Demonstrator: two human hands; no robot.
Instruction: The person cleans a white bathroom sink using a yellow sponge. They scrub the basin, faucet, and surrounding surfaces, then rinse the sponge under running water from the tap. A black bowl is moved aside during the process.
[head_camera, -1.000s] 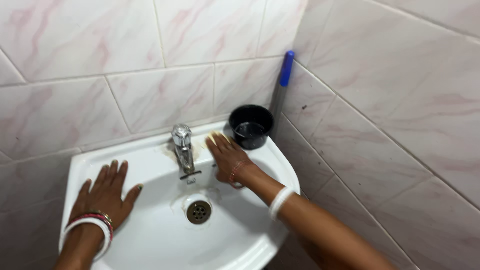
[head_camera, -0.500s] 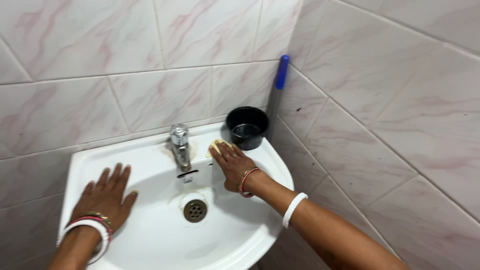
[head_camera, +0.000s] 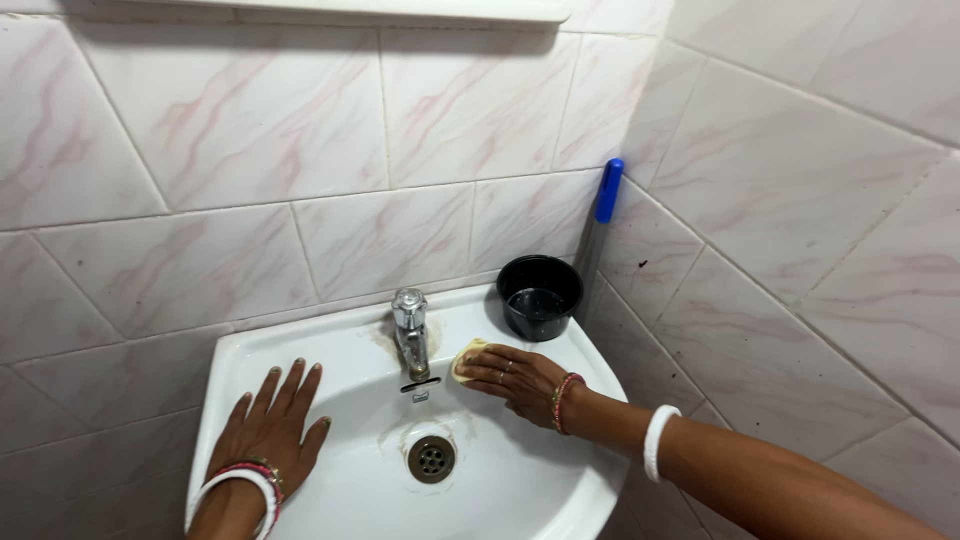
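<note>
head view | right hand (head_camera: 520, 378) flat, pressing yellow sponge (head_camera: 466, 358) on sink (head_camera: 300, 350) rim beside tap (head_camera: 410, 325) | left hand (head_camera: 272, 430) open, flat in basin | pink-veined marble tiles (head_camera: 250, 130), black cup (head_camera: 540, 297) in corner

Even soft indoor light; faint shadows under shelf (head_camera: 350, 10); sharp, slight edge distortion.

We see a tiled corner: large glossy white tiles (head_camera: 250, 120) veined with pink meet along grey grout lines. The right wall (head_camera: 800, 200) carries a few small dark specks. A white shelf edge (head_camera: 400, 10) runs along the top, throwing a shadow on the tiles beneath. Light is soft and even.
</note>
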